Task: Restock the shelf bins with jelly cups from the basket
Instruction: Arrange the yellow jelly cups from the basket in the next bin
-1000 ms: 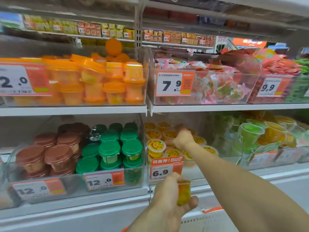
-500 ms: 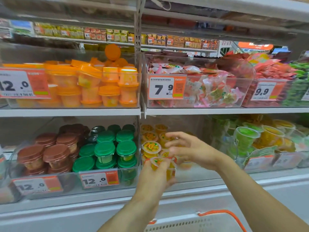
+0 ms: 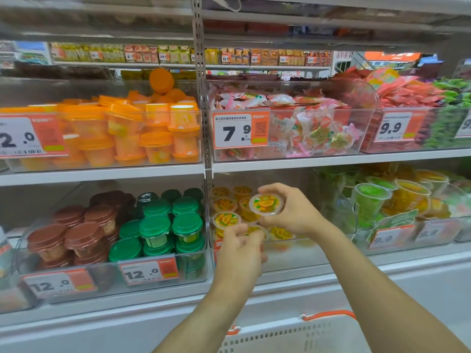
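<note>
Pinching a jelly cup point(image 3: 266, 204) by its rim, right-hand fingers point(image 3: 274, 190) curl around it

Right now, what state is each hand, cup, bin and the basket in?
Right hand: holds a jelly cup, foil facing the camera.
Left hand: grips a second cup.
Jelly bin: partly filled.
Basket: contents hidden.
</note>
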Demonstrator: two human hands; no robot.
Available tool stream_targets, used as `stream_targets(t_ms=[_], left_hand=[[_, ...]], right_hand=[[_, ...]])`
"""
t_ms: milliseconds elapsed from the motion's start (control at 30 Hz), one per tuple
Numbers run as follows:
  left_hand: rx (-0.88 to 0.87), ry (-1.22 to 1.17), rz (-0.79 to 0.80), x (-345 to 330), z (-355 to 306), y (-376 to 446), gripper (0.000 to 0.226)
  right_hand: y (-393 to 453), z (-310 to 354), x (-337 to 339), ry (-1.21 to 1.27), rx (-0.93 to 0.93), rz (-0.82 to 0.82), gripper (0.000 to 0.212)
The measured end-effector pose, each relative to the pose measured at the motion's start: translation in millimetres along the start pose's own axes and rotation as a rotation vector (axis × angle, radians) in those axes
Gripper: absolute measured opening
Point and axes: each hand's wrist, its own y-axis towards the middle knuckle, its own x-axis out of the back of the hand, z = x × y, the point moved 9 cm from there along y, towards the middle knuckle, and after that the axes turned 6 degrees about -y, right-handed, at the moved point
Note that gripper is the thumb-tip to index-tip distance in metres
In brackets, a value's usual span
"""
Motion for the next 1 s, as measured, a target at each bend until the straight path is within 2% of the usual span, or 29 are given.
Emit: stream_targets(t_ms=[67,167,300,400,500,600,767,1000], left_hand=[[-0.055,0.187,0.032,-1.1,1.5,-1.4,0.010],[-0.040,0.341,0.128,-9.0,10.6,-4.9,0.008],[0.074,0.307,0.161,-11.8,27.4,-3.9,0.015],[0.084,0.311,0.184,-14.4,32.1,-4.1,0.015],[0.089,0.307,0.209,-15.4,36.8,-2.1,0.014],[0.092,0.342,0.225,-13.7,42.3,0.4,0.015],[0.078,0.403,0.233,-10.1,50.1,4.5,0.016],[0.027,0.509,0.291,-16.2,60.1,4.5,0.016]], right_hand=[[6.0,-23.4,-13.1,-0.242,-0.053,0.021,0.071],[10.9,-53.2,-44.4,-0.377,-0.167,0.188,0.081],[23.0,-60.4,-55.7,-0.414,-0.250,0.224,0.099],[29.8,-59.8,-62.3,-0.422,-0.286,0.234,0.113],[32.0,-61.5,-70.8,-0.393,-0.340,0.339,0.124],[32.9,-59.0,-71.7,-0.309,-0.351,0.384,0.120],[37.4,-57.3,-72.1,-0.311,-0.302,0.273,0.109],[36.0,-56.1,-71.5,-0.306,-0.255,0.311,0.123]])
